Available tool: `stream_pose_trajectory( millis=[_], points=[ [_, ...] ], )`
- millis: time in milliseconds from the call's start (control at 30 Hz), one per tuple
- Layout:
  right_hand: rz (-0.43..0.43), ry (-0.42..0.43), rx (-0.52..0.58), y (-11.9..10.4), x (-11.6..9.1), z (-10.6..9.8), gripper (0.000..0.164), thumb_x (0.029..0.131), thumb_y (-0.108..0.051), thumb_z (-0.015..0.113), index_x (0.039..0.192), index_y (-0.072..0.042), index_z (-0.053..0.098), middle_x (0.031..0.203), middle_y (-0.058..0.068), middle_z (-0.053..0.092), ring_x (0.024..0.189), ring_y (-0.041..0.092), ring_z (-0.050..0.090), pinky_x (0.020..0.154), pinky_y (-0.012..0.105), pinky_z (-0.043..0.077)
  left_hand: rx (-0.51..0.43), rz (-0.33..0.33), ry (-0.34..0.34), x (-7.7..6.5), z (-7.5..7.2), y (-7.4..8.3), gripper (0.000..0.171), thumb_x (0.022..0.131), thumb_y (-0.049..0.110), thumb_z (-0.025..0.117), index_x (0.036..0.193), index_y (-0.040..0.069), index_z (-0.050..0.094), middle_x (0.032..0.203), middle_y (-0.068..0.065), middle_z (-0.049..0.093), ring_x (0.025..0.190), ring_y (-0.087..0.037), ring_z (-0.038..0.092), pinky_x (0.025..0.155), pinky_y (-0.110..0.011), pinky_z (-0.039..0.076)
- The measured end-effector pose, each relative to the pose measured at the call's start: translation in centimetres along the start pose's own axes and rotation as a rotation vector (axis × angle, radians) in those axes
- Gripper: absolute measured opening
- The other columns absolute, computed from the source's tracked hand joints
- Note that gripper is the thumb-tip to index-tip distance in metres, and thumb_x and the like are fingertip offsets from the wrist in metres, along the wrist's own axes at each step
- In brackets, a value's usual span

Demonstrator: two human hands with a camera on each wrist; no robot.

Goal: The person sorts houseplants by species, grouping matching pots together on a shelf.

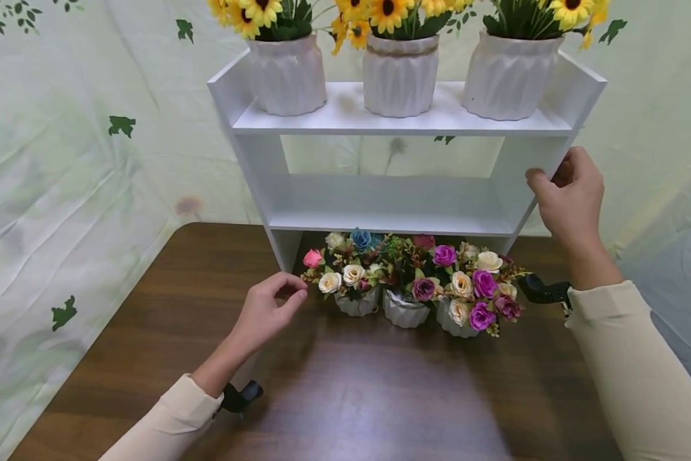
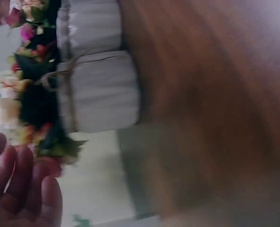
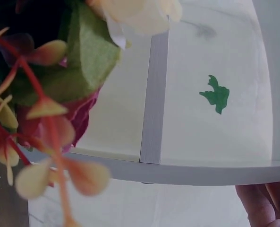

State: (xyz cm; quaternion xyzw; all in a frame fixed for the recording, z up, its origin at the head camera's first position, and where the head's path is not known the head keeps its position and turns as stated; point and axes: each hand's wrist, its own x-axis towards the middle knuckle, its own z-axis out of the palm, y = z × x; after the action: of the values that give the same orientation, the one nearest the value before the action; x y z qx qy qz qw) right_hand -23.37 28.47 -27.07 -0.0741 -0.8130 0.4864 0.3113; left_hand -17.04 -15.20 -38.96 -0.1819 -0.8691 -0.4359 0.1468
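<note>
White shelf has the right hand gripping its edge, left hand apart

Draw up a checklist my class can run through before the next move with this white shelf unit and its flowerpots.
1. Right hand grips the right panel of the shelf unit: ok.
2. Left hand holding nothing: ok.
3. Left fingertips clear of the pink rose: cannot tell; they are close.
4. Sunflower pots upright on the top board: ok.
5. Table free just in front of the shelf unit: not ok; three rose pots stand there.
</note>
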Motion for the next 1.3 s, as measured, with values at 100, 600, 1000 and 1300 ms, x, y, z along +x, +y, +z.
stream_pose_trajectory(
  millis=[100,600,1000,1300],
  points=[
    [-0.002,0.000,-0.016,-0.1,0.0,0.0,0.034,0.091,-0.025,0.062,0.125,-0.025,0.059,0.104,-0.022,0.060,0.089,-0.005,0.059,0.079,0.013,0.049,-0.052,-0.189,-0.065,0.0,0.9,-1.0,0.010,0.091,0.003,0.064,0.100,0.002,0.069,0.096,-0.013,0.071,0.083,-0.013,0.063,0.072,-0.020,0.052],
    [0.007,-0.003,-0.005,0.0,0.0,-0.2,0.032,0.091,-0.024,0.062,0.123,-0.026,0.059,0.100,-0.024,0.059,0.088,-0.005,0.058,0.076,0.012,0.045,-0.084,-0.430,-0.114,2.4,4.6,-4.2,0.029,0.082,0.001,0.061,0.110,-0.008,0.060,0.103,-0.025,0.069,0.088,-0.024,0.063,0.073,-0.021,0.046],
    [-0.003,-0.015,-0.019,0.0,0.0,-0.1,0.033,0.091,-0.024,0.062,0.124,-0.024,0.059,0.100,-0.024,0.058,0.089,-0.005,0.058,0.076,0.012,0.046,-0.281,-0.376,-0.214,3.2,6.9,-4.1,0.064,0.076,0.000,0.072,0.136,-0.009,0.049,0.135,-0.028,0.058,0.126,-0.032,0.054,0.112,-0.045,0.042],
    [-0.016,-0.033,-0.025,0.0,0.0,-0.3,0.037,0.091,-0.025,0.063,0.127,-0.024,0.059,0.103,-0.022,0.059,0.090,-0.004,0.058,0.077,0.012,0.046,-0.376,-0.299,-0.295,3.3,7.4,-4.0,0.072,0.076,-0.006,0.073,0.142,-0.009,0.044,0.141,-0.029,0.052,0.133,-0.040,0.049,0.116,-0.050,0.036]
  ],
)
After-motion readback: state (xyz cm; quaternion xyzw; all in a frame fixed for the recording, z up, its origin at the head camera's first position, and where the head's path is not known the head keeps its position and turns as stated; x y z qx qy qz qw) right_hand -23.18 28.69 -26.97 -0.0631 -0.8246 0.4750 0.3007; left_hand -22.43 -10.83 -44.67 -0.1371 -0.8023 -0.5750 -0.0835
